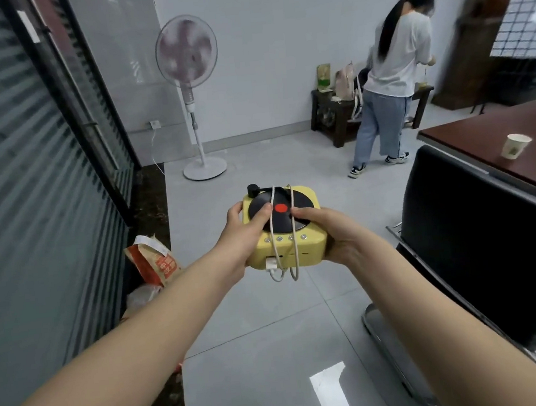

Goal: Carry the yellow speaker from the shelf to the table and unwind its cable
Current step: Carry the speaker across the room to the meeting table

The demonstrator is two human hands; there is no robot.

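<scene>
The yellow speaker (310, 244), shaped like a small record player with a black disc and red centre on top, is held in mid-air over the grey floor. My left hand (242, 238) grips its left side, thumb on the disc. My right hand (331, 232) grips its right side, thumb also on the disc. A white cable (274, 222) is wound over the top and down the front, with loops hanging below the front face. The brown table (483, 139) stands at the right.
A black chair (479, 231) stands between me and the table, which carries a paper cup (516, 145). A standing fan (191, 89) is by the far wall. A person (391, 73) stands near a low dark bench. Bags (154, 262) lie by the glass wall at the left.
</scene>
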